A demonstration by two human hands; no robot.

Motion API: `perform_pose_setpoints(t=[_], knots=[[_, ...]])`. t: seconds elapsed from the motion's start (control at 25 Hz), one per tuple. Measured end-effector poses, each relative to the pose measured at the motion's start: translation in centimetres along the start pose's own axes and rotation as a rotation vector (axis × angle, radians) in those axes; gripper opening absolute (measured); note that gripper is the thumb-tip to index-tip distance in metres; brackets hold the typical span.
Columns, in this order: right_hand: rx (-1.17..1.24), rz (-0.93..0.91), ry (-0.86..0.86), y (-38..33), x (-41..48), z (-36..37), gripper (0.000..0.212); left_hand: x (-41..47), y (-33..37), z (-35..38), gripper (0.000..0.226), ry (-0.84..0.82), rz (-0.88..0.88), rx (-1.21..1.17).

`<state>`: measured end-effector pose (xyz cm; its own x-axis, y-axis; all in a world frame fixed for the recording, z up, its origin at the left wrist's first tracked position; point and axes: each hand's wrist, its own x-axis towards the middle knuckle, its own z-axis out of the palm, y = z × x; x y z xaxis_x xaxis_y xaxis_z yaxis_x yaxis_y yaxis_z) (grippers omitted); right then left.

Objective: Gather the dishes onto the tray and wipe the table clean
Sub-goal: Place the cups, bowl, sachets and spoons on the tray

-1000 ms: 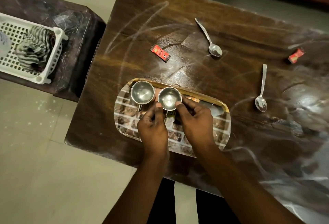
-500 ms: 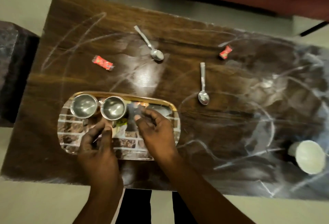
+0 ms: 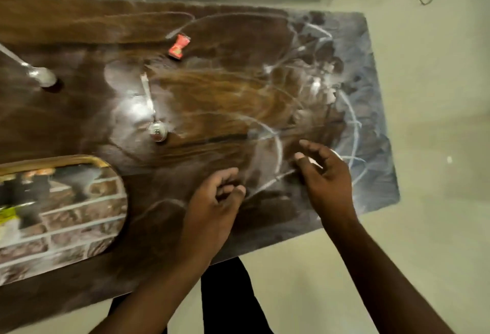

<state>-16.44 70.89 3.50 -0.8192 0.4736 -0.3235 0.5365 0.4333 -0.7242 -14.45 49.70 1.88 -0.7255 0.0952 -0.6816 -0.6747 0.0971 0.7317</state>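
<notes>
Dark, glossy wood grain streaked with chalky white smears makes up the table (image 3: 238,41). At its left near edge sits the oval tray (image 3: 79,158), brick-printed and gold-rimmed, partly out of view. One shiny steel spoon (image 3: 152,110) lies mid-table, a second spoon (image 3: 39,75) far left, and a crinkled red wrapper (image 3: 179,46) beyond. Left hand (image 3: 212,206) hovers with its grip loosely curled, empty; right hand (image 3: 328,182) hovers nearby, its grip wide, fingers spread.

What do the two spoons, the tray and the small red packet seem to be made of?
The middle spoon and left spoon: polished metal, likely steel; bright bowls. The tray: probably glossy plastic, with printed brick picture and golden rim. The red packet: thin film or foil, pinched mid-way; blur leaves it open.
</notes>
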Motion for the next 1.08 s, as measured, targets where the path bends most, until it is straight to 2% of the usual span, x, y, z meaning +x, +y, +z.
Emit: perform_pose_setpoints(t=[0.2,0.32,0.48,0.6,0.8,0.92,1.08], knots=[[-0.065,0.116,0.102,6.5,4.9,-7.1,0.032,3.1,2.2,9.0,0.044,-0.149,-0.033,0.076],[0.009,0.199,0.101,9.9,6.7,-8.8,0.037,4.5,2.4,13.5,0.059,-0.237,-0.102,0.118],[0.167,0.314,0.010,12.2,7.6,-8.6,0.033,6.5,1.3,17.4,0.066,-0.184,-0.130,0.111],[0.163,0.314,-0.045,11.8,7.1,-7.7,0.026,7.4,0.2,18.1,0.062,-0.121,-0.129,0.042],[0.239,0.242,-0.093,7.3,5.4,-5.6,0.029,7.0,0.9,13.6,0.048,-0.007,-0.044,-0.067],[0.265,0.161,-0.193,3.1,3.1,-2.2,0.028,5.2,1.3,6.8,0.038,0.083,0.009,-0.093],[0.366,0.211,-0.324,-2.1,-1.6,4.9,0.025,1.1,1.3,-3.4,0.034,0.210,0.098,-0.101]])
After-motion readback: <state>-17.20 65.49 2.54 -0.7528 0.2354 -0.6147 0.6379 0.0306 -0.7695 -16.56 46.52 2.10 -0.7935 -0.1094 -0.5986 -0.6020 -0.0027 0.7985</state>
